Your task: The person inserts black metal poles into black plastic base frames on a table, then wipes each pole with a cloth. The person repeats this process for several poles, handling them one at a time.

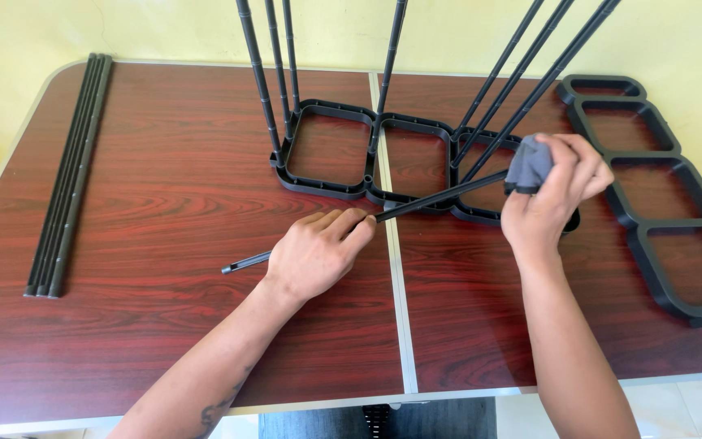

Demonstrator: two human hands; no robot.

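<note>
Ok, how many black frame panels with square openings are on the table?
2: one frame at the table's middle with poles standing in it, one frame lying flat at the right edge.

Bright, even light (soft shadows), sharp throughout.

A frame of four joined square openings (pixel 371 154) lies flat at the far middle of the surface (pixel 164 325), with several upright rods (pixel 257 73) standing in its corners and leaning rods on its right part. A second frame of square openings (pixel 652 187) lies flat to its right, running from the far edge toward the near right. A bundle of loose rods (pixel 71 175) lies along the left side, well apart from both frames. Before the first frame, a single rod (pixel 424 202) slants from near left to far right, the left hand (pixel 318 252) on its lower part and the right hand (pixel 550 199) holding a cloth (pixel 527 165) at its upper end.
</note>
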